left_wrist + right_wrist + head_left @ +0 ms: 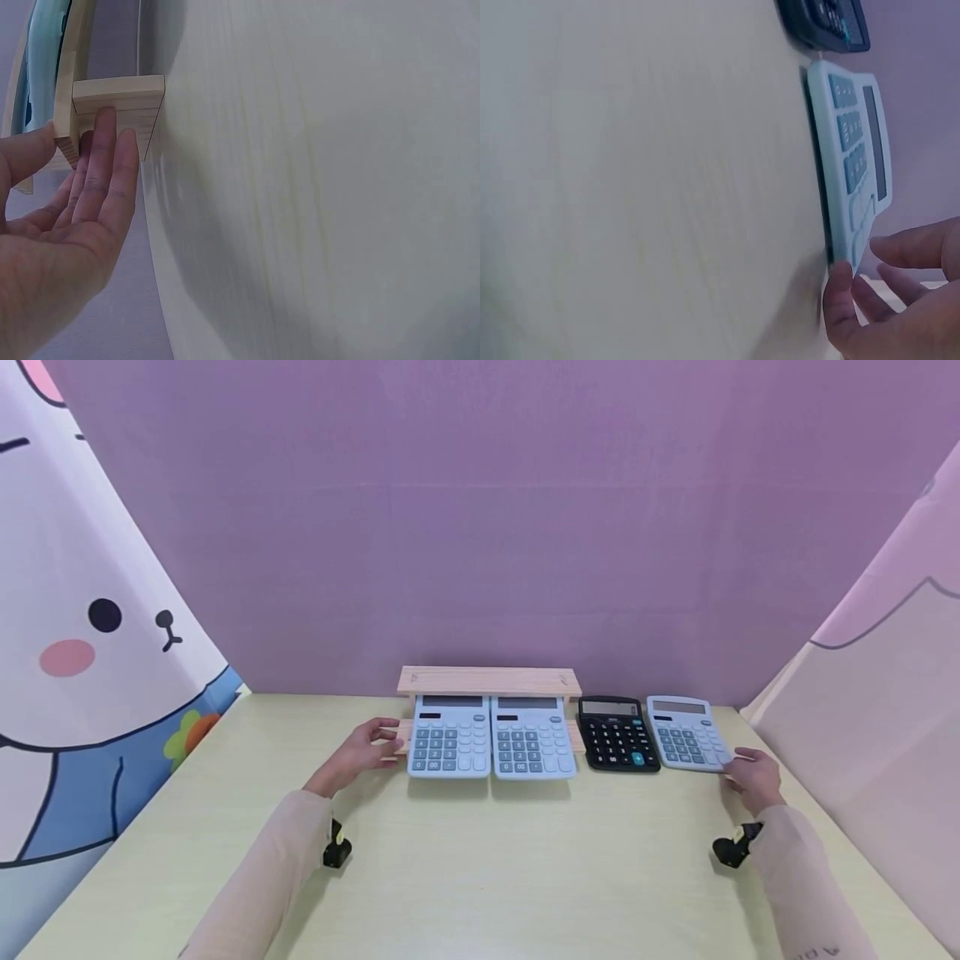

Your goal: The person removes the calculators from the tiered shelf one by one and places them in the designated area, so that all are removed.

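Note:
My left hand (pixel 358 753) is at the left end of a wooden rack (pixel 487 680) holding two light-blue calculators (pixel 450 739) (pixel 532 741) side by side. In the left wrist view, its thumb is at the edge of a slat (pixel 67 105), and its extended fingers (pixel 101 172) touch the wooden end piece below. At the right, my right hand (pixel 753 779) touches the near right corner of another light-blue calculator (pixel 686 735) lying on the table; its thumb stands beside the key side and a fingertip (pixel 840 276) rests at the near edge in the right wrist view.
A black calculator (pixel 618 735) lies between the rack and the rightmost calculator. Behind the pale table (pixel 480 877) hangs a purple cloth (pixel 487 527). Printed cloths (pixel 82 568) (pixel 885 710) border the left and right sides.

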A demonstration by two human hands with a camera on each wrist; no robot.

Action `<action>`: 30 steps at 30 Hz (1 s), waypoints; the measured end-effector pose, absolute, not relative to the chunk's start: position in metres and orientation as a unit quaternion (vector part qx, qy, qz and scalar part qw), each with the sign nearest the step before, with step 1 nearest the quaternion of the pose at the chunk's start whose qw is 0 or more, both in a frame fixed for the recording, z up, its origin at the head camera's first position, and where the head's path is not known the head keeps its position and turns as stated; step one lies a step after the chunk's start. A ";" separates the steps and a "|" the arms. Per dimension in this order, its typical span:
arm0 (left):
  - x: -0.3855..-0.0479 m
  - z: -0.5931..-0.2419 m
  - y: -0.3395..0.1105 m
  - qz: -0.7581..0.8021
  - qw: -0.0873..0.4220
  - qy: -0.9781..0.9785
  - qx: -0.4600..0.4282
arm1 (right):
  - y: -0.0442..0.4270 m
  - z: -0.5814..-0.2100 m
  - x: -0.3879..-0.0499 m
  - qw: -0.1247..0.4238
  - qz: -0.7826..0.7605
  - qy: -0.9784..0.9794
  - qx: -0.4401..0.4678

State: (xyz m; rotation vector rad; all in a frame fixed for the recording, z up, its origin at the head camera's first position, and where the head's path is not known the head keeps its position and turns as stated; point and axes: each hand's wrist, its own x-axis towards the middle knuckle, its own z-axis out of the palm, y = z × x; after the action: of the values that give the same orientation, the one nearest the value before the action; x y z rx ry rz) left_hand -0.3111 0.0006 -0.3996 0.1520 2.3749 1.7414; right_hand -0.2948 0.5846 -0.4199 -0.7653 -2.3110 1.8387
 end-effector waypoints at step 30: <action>-0.309 -0.395 0.004 0.575 0.103 0.811 0.029 | 0.512 -0.405 -0.270 0.024 0.639 -0.765 -0.082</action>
State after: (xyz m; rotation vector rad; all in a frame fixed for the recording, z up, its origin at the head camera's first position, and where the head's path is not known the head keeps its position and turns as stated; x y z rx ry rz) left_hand -0.3088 0.0035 -0.3946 0.0869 2.3926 1.6978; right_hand -0.2704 0.5118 -0.4047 -0.2523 -2.3661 1.9763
